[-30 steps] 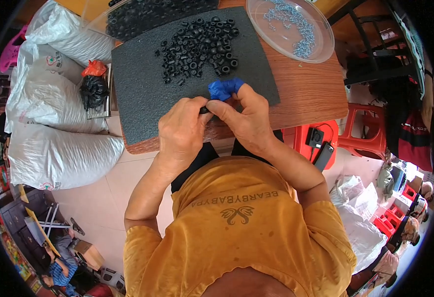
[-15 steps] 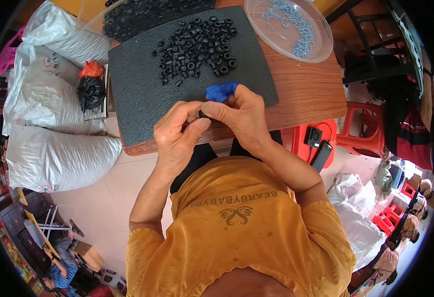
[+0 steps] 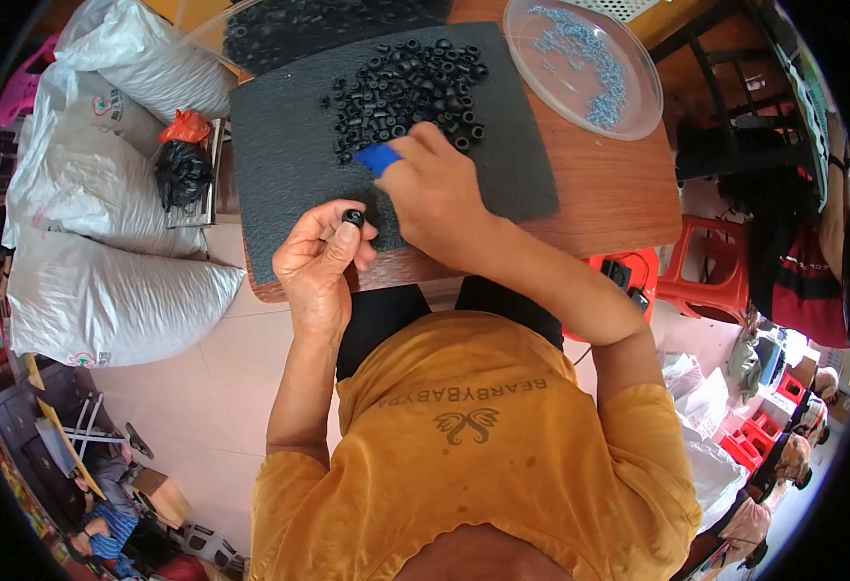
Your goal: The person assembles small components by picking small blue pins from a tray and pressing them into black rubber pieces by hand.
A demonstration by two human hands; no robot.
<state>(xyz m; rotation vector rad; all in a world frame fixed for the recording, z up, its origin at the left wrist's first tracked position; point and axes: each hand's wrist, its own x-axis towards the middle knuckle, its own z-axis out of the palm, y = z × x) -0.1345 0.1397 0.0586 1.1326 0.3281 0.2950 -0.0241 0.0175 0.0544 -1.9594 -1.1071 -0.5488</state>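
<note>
Between the thumb and fingers of my left hand (image 3: pixel 316 259) is a small black ring-shaped part (image 3: pixel 352 218), its hollow end facing up. That hand is just above the near edge of a dark grey mat (image 3: pixel 279 145). My right hand (image 3: pixel 436 198) reaches over the mat, at the near side of a pile of small black hollow parts (image 3: pixel 396 92). Blue wrapping (image 3: pixel 378 159) covers one of its fingers. The right hand is slightly blurred and its fingertips are hidden, so whether it holds anything does not show.
The mat lies on a brown wooden table (image 3: pixel 618 198). A round clear tray (image 3: pixel 649 114) with small bluish pieces stands at the far right. A clear container of black parts (image 3: pixel 338 29) is at the back. White sacks (image 3: pixel 115 300) sit at the left, red stools (image 3: pixel 706 281) at the right.
My hands, together at the black part before, have separated. The left has drawn slightly left with the part; the right has swung left and forward over the mat toward the pile.
</note>
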